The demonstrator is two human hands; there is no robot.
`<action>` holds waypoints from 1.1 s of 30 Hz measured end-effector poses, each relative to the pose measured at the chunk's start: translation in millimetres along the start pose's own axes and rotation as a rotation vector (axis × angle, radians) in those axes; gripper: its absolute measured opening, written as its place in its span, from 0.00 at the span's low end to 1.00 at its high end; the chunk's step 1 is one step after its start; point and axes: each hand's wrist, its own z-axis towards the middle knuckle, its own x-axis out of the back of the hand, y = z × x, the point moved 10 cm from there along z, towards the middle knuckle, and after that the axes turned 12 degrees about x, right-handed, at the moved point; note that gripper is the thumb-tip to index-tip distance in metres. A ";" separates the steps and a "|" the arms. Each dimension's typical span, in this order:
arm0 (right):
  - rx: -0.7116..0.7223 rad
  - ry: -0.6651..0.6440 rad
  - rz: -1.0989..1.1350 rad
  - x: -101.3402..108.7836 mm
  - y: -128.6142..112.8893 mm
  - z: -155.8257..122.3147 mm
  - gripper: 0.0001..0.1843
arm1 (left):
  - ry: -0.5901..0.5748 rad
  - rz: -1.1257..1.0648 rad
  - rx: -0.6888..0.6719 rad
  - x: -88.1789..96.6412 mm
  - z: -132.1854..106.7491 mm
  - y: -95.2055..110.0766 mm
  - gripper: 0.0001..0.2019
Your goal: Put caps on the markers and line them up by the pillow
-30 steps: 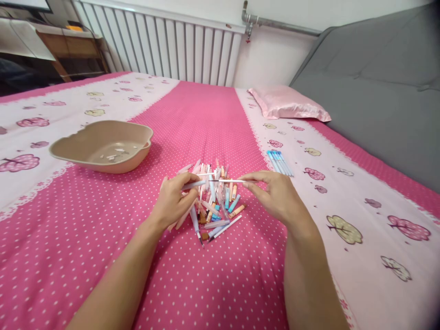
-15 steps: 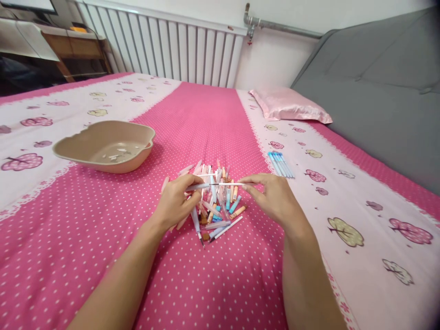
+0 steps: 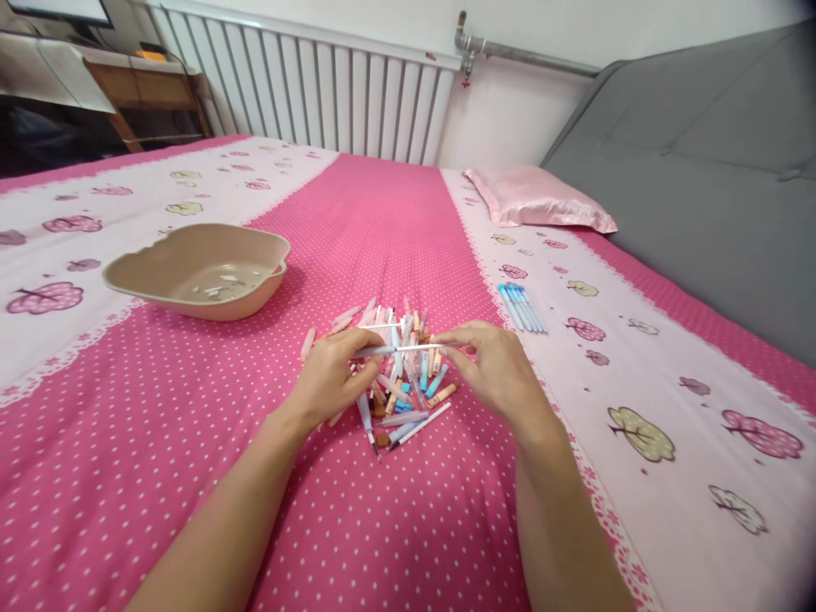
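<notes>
A heap of pens and pen parts (image 3: pixel 399 374), pink, blue, orange and white, lies on the pink dotted bedspread (image 3: pixel 382 221). Just above it my left hand (image 3: pixel 331 378) is closed round a whitish pen barrel (image 3: pixel 373 349). My right hand (image 3: pixel 494 370) pinches the far end of a thin white refill (image 3: pixel 417 346) that runs into that barrel. Both hands hover over the heap, close together.
A beige heart-shaped bowl (image 3: pixel 201 272) sits at the left with a few scraps inside. Several blue pens (image 3: pixel 521 307) lie in a neat row to the right. A pink pillow (image 3: pixel 539 200) and grey headboard (image 3: pixel 701 170) are at the right; a radiator (image 3: pixel 306 85) stands behind.
My right hand has moved left toward my left hand, and less of the thin refill shows between them. The left hand has hardly moved.
</notes>
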 end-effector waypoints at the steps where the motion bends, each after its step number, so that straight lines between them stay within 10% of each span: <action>1: 0.004 0.008 -0.002 0.0 -0.5 0.2 0.11 | 0.001 0.004 -0.005 0.2 -0.1 0.9 0.10; 33: -0.009 0.013 0.021 -2.6 -3.0 1.2 0.12 | 0.005 0.038 -0.090 1.1 -1.7 12.1 0.09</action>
